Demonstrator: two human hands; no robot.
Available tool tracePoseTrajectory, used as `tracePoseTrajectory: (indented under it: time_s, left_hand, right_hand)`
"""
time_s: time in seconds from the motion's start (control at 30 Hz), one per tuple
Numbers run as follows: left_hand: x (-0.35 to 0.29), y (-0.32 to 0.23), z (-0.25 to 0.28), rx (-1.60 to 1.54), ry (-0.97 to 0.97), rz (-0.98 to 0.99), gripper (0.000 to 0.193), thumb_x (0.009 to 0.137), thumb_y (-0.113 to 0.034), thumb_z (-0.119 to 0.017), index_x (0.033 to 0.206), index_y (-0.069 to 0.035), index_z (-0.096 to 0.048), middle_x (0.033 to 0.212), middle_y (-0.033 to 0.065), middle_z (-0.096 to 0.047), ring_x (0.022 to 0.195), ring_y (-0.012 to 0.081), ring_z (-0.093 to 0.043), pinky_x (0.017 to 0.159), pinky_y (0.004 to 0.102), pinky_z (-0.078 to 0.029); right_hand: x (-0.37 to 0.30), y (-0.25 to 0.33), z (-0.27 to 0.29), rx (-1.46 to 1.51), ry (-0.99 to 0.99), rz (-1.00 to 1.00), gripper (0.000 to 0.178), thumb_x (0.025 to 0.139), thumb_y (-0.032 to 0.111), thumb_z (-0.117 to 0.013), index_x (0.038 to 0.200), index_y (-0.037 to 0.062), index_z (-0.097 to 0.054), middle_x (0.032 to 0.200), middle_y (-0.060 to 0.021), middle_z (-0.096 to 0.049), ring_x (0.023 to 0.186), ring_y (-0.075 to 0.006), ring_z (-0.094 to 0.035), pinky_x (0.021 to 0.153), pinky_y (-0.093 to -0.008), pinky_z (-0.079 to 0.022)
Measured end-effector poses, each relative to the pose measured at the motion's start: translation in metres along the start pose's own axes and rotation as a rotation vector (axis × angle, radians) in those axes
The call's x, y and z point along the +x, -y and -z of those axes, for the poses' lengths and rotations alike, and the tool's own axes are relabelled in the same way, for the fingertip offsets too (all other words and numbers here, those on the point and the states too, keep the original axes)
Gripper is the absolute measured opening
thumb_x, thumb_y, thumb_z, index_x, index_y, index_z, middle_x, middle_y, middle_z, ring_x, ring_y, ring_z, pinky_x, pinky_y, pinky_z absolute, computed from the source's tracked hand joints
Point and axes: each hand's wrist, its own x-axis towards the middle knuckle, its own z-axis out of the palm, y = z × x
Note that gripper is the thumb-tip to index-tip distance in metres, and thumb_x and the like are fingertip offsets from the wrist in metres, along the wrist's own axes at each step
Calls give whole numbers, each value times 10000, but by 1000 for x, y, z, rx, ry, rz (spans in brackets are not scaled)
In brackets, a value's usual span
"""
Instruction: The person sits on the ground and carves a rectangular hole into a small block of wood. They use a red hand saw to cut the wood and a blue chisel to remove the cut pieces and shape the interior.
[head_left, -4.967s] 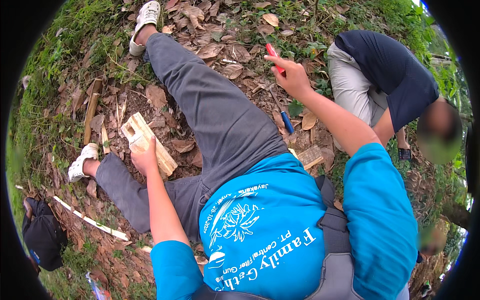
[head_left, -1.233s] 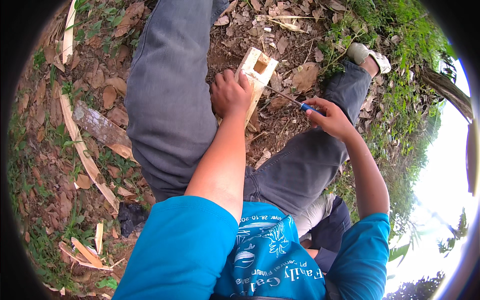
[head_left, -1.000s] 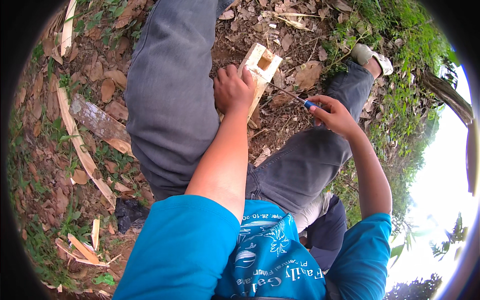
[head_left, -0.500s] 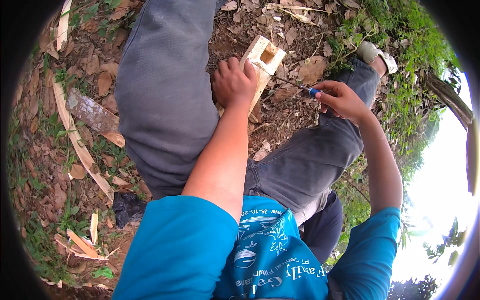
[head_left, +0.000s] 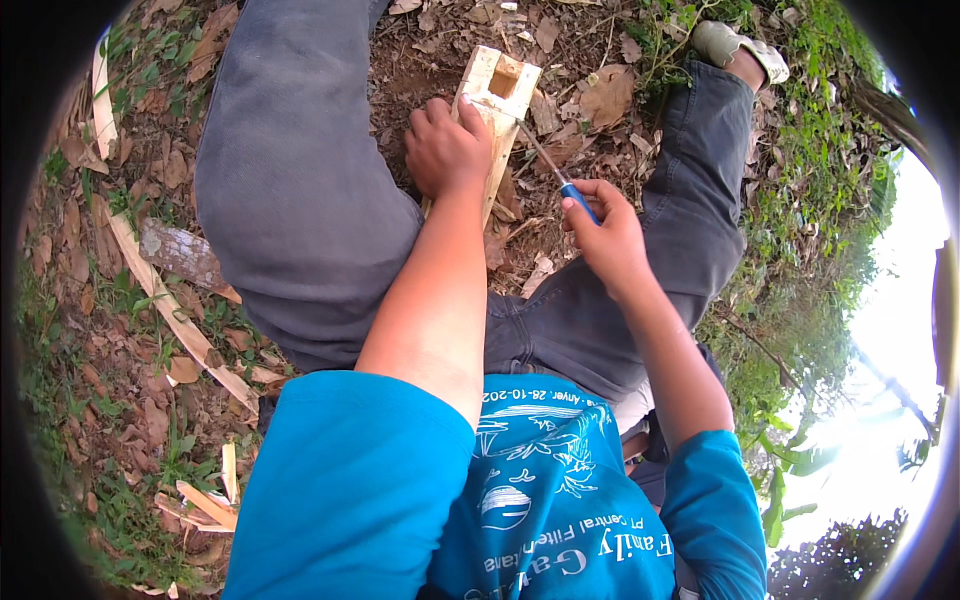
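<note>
1. One wooden block point(head_left: 500, 125), with one square hole, lies between your two legs point(head_left: 310, 190).
2. Your left hand point(head_left: 450, 150), half-curled, holds its left side.
3. Your right hand point(head_left: 612, 235) grips one blue-handled tool point(head_left: 572, 193), tip at the block.

Wood block point(head_left: 501, 130) pale yellow-tan, dkr brown inside its sq. hole point(head_left: 502, 84). Tool handle point(head_left: 571, 191) mid blue, shaft point(head_left: 541, 152) dk grey-brn. Shirt point(head_left: 345, 480) teal-blue w/ white print point(head_left: 565, 470), i.e. line drawing + lettering. Trousers point(head_left: 300, 200) plain dk grey. Shoe point(head_left: 720, 45) off-white. Bark slab point(head_left: 182, 250) mottled grey & whitish, tan at 1 end. Long wood strip point(head_left: 165, 293) lt tan; splinter point(head_left: 207, 506) nearby orange-tan. Leaves point(head_left: 607, 95) various brns, soil point(head_left: 415, 65) dk reddish brn, plants point(head_left: 800, 200) mostly bright grn, sky point(head_left: 900, 300) v. white.
</note>
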Motion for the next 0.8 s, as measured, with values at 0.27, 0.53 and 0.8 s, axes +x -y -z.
tracePoseTrajectory:
  time_s: [0.27, 0.53, 0.8]
  left_hand:
    - [0, -3, 3, -15, 25, 7, 411, 1005, -451, -509, 1023, -67, -653, 1068, 173, -659, 985, 389, -668, 799, 509, -557]
    - [2, 2, 0, 11, 35, 27, 416, 1003, -453, -504, 1018, -67, -657, 1080, 171, -664, 990, 385, -669, 812, 504, -556]
    - [1, -2, 2, 7, 46, 37, 425, 1008, -457, -491, 1015, -66, -657, 1081, 171, -663, 1002, 384, -664, 816, 503, -552]
  right_hand:
    - [-11, -40, -95, 412, -166, 18, 312, 1007, 146, -668, 1273, 45, -539, 791, -1, -627, 561, -39, -504, 444, -211, -373]
    - [1, 4, 29, -52, 150, 34, 330, 971, 222, -694, 1242, 38, -652, 779, -18, -698, 565, -63, -561, 501, -267, -437]
    - [44, 60, 75, -414, 377, 67, 330, 1005, 291, -656, 1263, 87, -641, 759, 10, -671, 552, -51, -550, 474, -224, -439]
